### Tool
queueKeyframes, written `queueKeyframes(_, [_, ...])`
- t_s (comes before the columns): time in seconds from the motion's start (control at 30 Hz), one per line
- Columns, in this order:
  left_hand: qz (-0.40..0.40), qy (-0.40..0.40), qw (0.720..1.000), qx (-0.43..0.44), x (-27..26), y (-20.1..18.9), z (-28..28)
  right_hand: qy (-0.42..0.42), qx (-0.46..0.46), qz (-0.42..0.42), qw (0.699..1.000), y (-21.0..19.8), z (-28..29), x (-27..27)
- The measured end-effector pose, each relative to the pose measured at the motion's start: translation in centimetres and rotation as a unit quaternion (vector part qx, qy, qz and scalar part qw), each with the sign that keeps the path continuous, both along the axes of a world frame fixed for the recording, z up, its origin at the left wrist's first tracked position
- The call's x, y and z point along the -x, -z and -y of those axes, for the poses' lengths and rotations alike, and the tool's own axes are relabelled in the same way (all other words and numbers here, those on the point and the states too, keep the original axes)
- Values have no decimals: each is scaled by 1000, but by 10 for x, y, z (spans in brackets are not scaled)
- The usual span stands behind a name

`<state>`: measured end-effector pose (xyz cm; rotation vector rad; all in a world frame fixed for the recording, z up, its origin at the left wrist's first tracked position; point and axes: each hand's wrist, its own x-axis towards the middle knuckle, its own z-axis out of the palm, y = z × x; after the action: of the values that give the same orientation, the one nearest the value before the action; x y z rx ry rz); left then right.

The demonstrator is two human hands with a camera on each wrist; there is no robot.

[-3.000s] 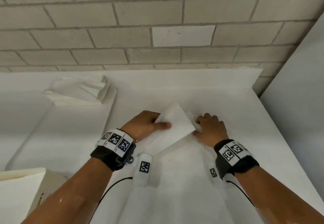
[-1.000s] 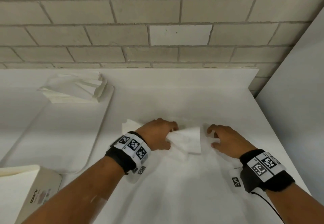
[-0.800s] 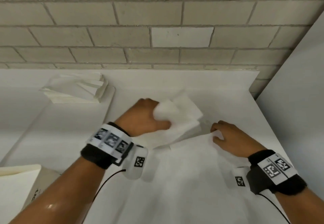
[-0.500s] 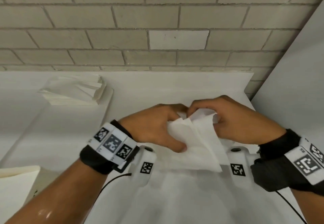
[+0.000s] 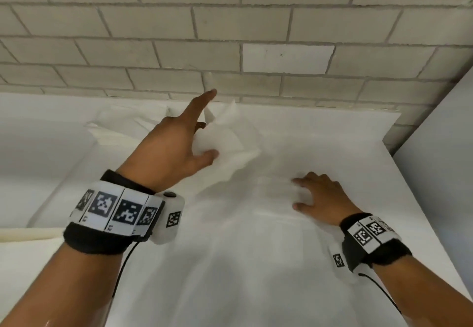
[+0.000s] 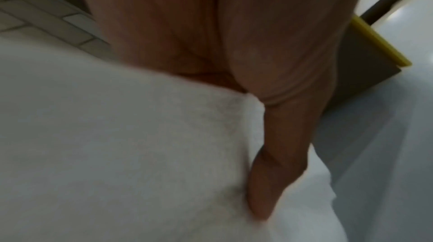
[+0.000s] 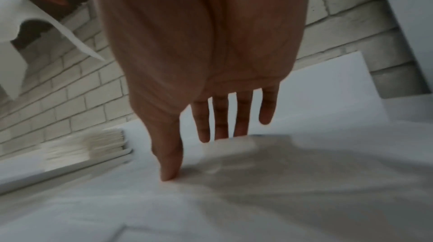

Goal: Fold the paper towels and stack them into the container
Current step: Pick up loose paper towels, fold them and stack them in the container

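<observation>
My left hand point(image 5: 207, 138) is raised over the table and grips a folded white paper towel point(image 5: 230, 147) between thumb and fingers, with the index finger pointing outward. In the left wrist view the thumb point(image 6: 269, 172) presses the paper towel point(image 6: 117, 144) against the palm. My right hand point(image 5: 297, 193) rests with spread fingers on the flat paper towel sheets point(image 5: 256, 249) lying on the table; its thumb point(image 7: 168, 172) touches the sheet. A stack of folded towels point(image 5: 122, 132) lies at the far end of the clear container tray point(image 5: 64, 167) on the left.
A cream box point(image 5: 25, 234) sits at the near left. A brick wall point(image 5: 230, 44) runs close behind the table. A white panel point(image 5: 440, 160) stands at the right edge. The stack of folded towels point(image 7: 93, 146) also shows in the right wrist view.
Half a second ago both hands held the towel. The right hand has let go and dropped onto the flat sheets. The left hand has lifted the towel up and away toward the wall.
</observation>
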<state>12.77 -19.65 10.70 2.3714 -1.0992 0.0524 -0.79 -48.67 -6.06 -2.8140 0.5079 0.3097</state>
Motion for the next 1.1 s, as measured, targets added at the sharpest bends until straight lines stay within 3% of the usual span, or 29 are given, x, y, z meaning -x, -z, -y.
queueKeyframes(0.07, [-6, 14, 1000, 9, 8, -3, 1, 12, 8, -17, 1000, -4, -5, -5])
queueKeyframes(0.17, [-136, 43, 984, 106, 21, -10, -1, 46, -87, -16, 995, -8, -5, -5])
queueKeyframes(0.23, [-242, 65, 942, 226, 25, -12, -4, 73, -151, 6, 986, -16, -4, 1])
queueKeyframes(0.33, [-318, 88, 861, 386, 23, -10, -10, 95, -169, 55, 980, -38, -2, 13])
queueKeyframes(0.4, [-342, 108, 823, 440, 26, -7, -7, 104, -203, 115, 967, -58, -4, 23])
queueKeyframes(0.47, [-375, 117, 795, 463, 32, 0, 6, 128, -279, 196, 931, -77, -11, 32])
queueKeyframes(0.53, [-403, 128, 795, 436, 42, 16, 28, 132, -368, 256, 884, -91, -25, 36])
queueKeyframes(0.67, [-400, 117, 853, 313, 56, 63, 67, 115, -526, 270, 798, -95, -63, 36])
queueKeyframes(0.7, [-380, 107, 874, 285, 57, 74, 70, 141, -569, 260, 767, -94, -69, 35])
queueKeyframes(0.8, [-317, 50, 917, 236, 56, 92, 68, 237, -695, 239, 636, -88, -75, 36])
queueKeyframes(0.83, [-305, 34, 923, 233, 57, 93, 67, 243, -694, 244, 632, -85, -75, 36])
queueKeyframes(0.9, [-303, 27, 923, 237, 59, 91, 65, 222, -643, 268, 683, -77, -80, 36])
queueKeyframes(0.97, [-356, 5, 895, 269, 63, 87, 64, 215, -600, 299, 711, -70, -85, 35])
queueKeyframes(1.03, [-453, -40, 836, 306, 66, 78, 61, 237, -600, 334, 687, -68, -86, 34])
queueKeyframes(1.1, [-515, -47, 803, 297, 67, 75, 56, 253, -613, 358, 657, -71, -87, 33])
